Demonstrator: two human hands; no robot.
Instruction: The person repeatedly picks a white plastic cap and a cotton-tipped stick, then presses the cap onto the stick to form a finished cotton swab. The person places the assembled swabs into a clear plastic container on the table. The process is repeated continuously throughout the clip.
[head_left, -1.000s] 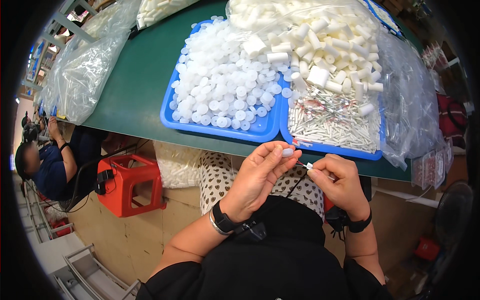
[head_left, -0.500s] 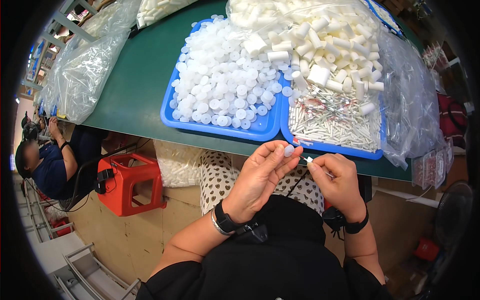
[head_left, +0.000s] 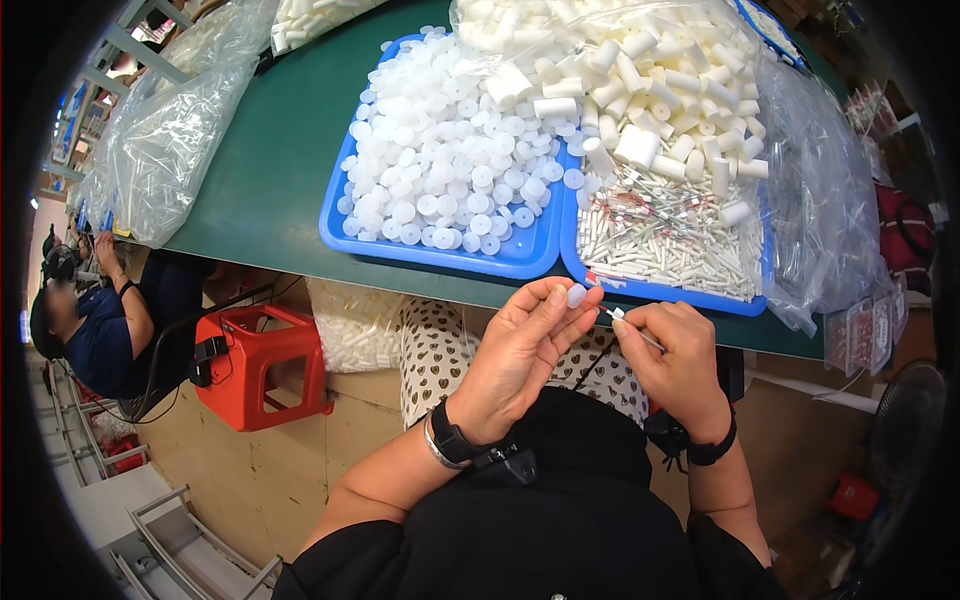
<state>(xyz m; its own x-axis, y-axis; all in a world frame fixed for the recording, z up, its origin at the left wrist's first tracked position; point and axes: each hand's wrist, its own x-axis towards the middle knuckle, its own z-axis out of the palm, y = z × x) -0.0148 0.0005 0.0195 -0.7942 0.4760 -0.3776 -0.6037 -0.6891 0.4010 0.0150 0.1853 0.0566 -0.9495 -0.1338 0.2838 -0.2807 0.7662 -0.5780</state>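
Between the thumb and fingers of my left hand (head_left: pixel 525 340) is a small translucent white disc (head_left: pixel 576 295). My right hand (head_left: pixel 672 350) pinches a thin white stick (head_left: pixel 618 314), its narrow tip pointing at the disc. Whether the tip touches the disc is too small to tell. Both hands are above my lap, just off the table's near edge. Beyond my left hand, a blue tray (head_left: pixel 440 258) is heaped with similar discs (head_left: pixel 450 170). A second blue tray (head_left: pixel 690 302) holds thin white sticks (head_left: pixel 665 255), some with reddish ends, and thick white foam cylinders (head_left: pixel 690 100).
Clear plastic bags lie on the green table (head_left: pixel 265 160), one at the left (head_left: pixel 180 150) and one right of the trays (head_left: pixel 815 200). A red stool (head_left: pixel 260 370) stands at the left, near a seated person (head_left: pixel 110 330). A bag of white pieces (head_left: pixel 355 325) sits below the table edge.
The disc has turned more edge-on in my left fingers. My right hand has shifted very slightly with the stick; all else looks the same.
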